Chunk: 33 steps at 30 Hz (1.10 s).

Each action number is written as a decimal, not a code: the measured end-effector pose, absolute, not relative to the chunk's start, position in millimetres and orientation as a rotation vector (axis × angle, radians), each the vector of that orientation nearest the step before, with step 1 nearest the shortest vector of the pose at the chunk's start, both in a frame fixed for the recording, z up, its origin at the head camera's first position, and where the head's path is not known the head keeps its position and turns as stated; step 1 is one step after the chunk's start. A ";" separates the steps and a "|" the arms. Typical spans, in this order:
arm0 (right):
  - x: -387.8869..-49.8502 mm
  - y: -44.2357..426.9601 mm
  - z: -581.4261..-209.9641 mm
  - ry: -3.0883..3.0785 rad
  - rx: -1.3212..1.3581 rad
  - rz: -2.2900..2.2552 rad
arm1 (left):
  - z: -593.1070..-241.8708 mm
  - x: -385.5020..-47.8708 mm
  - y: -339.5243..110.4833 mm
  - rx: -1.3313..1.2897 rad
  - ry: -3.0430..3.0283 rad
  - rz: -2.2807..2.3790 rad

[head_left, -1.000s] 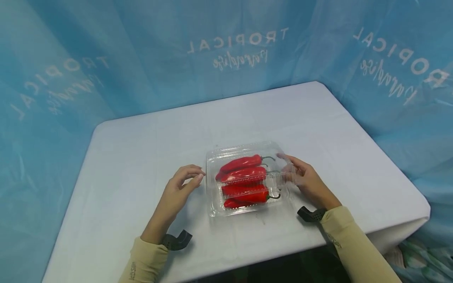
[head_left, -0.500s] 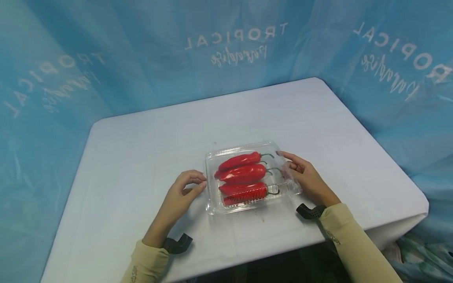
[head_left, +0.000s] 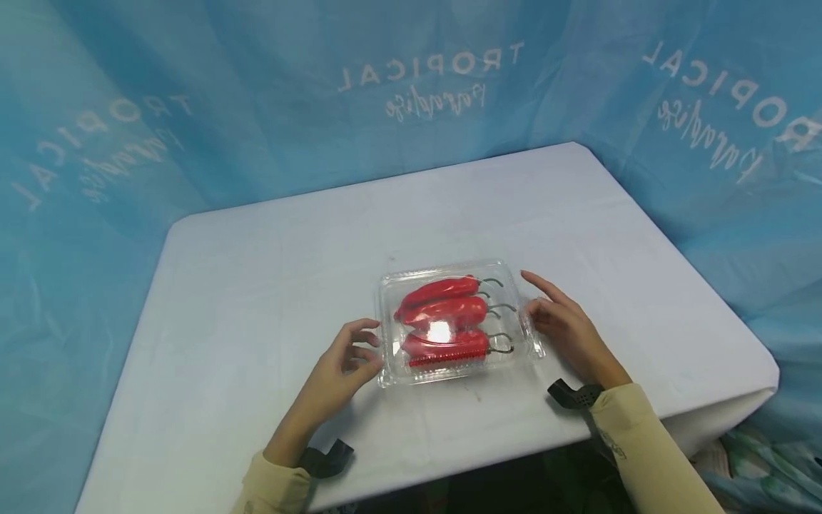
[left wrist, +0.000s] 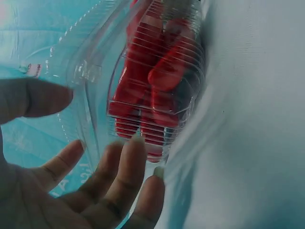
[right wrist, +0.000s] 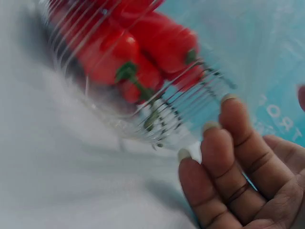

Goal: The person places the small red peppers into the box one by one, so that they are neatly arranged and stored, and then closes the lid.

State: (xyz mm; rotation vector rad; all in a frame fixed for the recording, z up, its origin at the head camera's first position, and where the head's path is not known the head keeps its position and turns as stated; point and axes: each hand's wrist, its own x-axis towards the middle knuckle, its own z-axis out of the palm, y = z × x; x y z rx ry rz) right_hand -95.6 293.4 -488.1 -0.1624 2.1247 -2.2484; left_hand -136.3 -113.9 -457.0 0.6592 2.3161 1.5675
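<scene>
A clear plastic clamshell box (head_left: 443,270) lies on the table with its lid lowered over several red peppers (head_left: 449,311) with green stems. My left hand (head_left: 343,368) is at the box's left side, thumb and fingers loosely bent around that edge. The left wrist view has its fingertips close to the ribbed wall (left wrist: 119,125); whether they touch is hard to tell. Just off the right side is my right hand (head_left: 568,332), fingers spread and holding nothing. In the right wrist view its fingers (right wrist: 217,152) point at the ribbed end near the stems. Whether the lid is latched cannot be seen.
A white cloth covers the table (head_left: 289,250). Blue printed curtains (head_left: 424,157) hang behind it and on both sides. The table's front edge runs close below the box, between my forearms.
The lid's front edge has come down over the front peppers. My right hand has let go of the lid and moved slightly right. My left hand has shifted a little right and nearer me.
</scene>
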 end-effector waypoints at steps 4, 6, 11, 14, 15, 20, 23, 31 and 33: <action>-74.8 297.6 -485.8 2.124 -0.250 -2.206 | -454.4 -126.7 -115.1 0.683 2.276 1.487; -65.2 296.3 -484.3 2.110 -0.308 -2.172 | -452.8 -122.9 -115.4 0.682 2.249 1.473; -50.6 283.8 -482.6 1.990 -0.344 -2.191 | -451.8 -118.4 -114.1 0.635 2.186 1.528; -47.4 276.1 -482.8 1.919 -0.326 -2.260 | -453.6 -116.9 -113.4 0.604 2.156 1.575; -47.0 274.1 -483.1 1.906 -0.319 -2.281 | -454.4 -116.3 -113.3 0.594 2.154 1.585; -46.6 269.5 -483.2 1.880 -0.284 -2.340 | -459.5 -112.3 -112.0 0.583 2.158 1.638; -47.3 269.3 -484.1 1.841 -0.266 -2.384 | -462.0 -110.2 -110.4 0.589 2.143 1.694; -45.9 271.3 -485.4 1.894 -0.228 -2.381 | -467.5 -105.9 -104.6 0.574 2.096 1.814; -45.7 273.8 -485.0 1.918 -0.224 -2.338 | -467.9 -105.1 -104.2 0.576 2.109 1.802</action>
